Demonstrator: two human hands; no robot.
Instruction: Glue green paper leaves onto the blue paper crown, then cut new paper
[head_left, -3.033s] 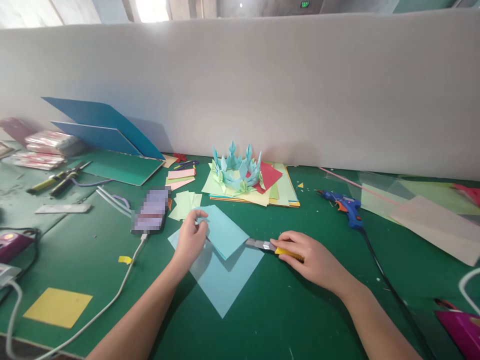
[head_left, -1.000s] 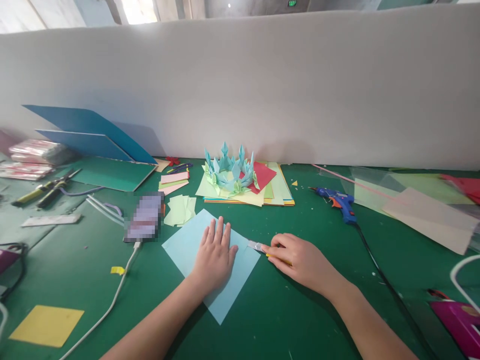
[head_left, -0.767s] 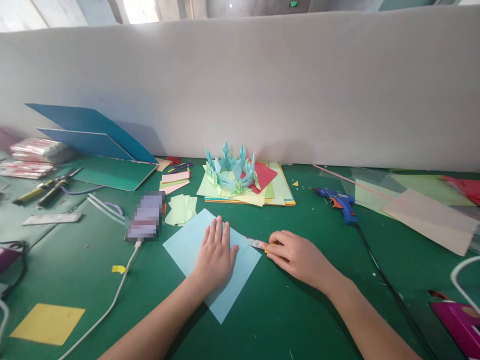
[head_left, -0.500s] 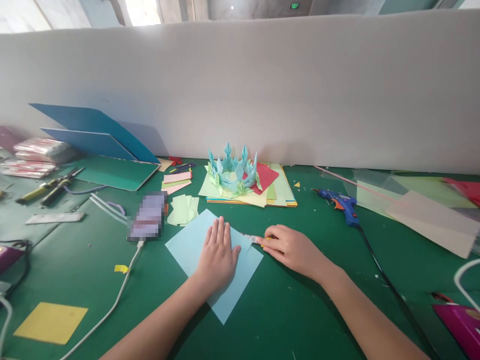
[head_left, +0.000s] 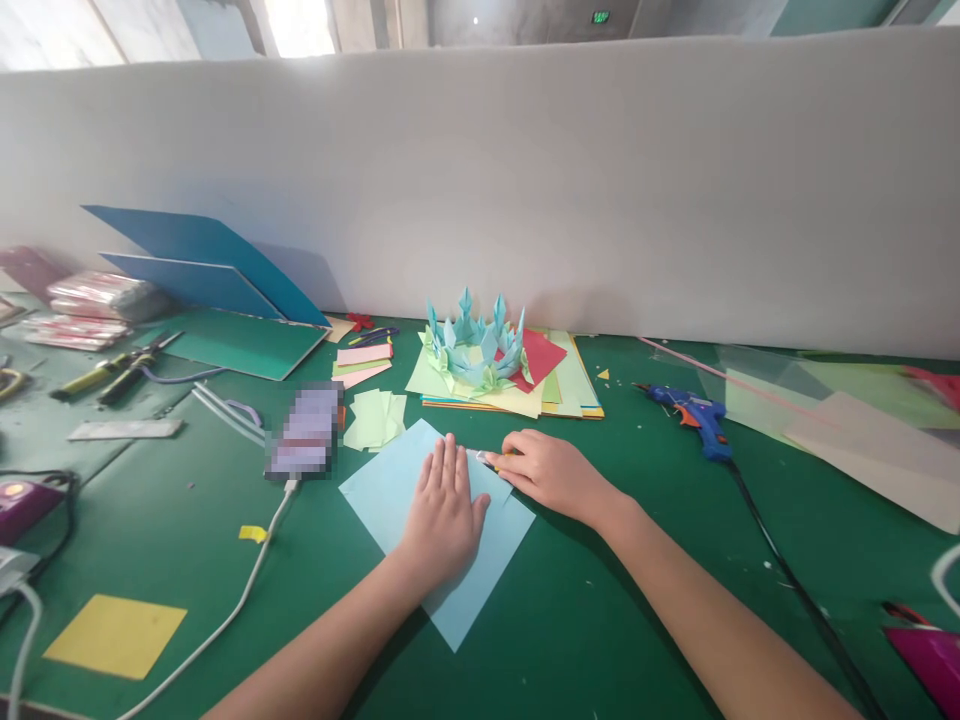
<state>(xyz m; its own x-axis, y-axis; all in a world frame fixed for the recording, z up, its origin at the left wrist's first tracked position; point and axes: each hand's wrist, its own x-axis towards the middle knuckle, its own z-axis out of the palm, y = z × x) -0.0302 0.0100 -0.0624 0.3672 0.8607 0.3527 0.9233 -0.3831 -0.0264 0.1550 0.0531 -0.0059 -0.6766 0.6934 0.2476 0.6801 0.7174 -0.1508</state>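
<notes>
The knife (in the right hand) lies crosswise, blade pointing left.

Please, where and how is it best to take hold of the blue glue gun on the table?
Probably by its handle, coming from the near right side. The blue glue gun appears to lie on its side: the nozzle points left, away from the handle, whose end, with the black cord, faces the person. The right hand is nearer, but holds a cutter.
</notes>
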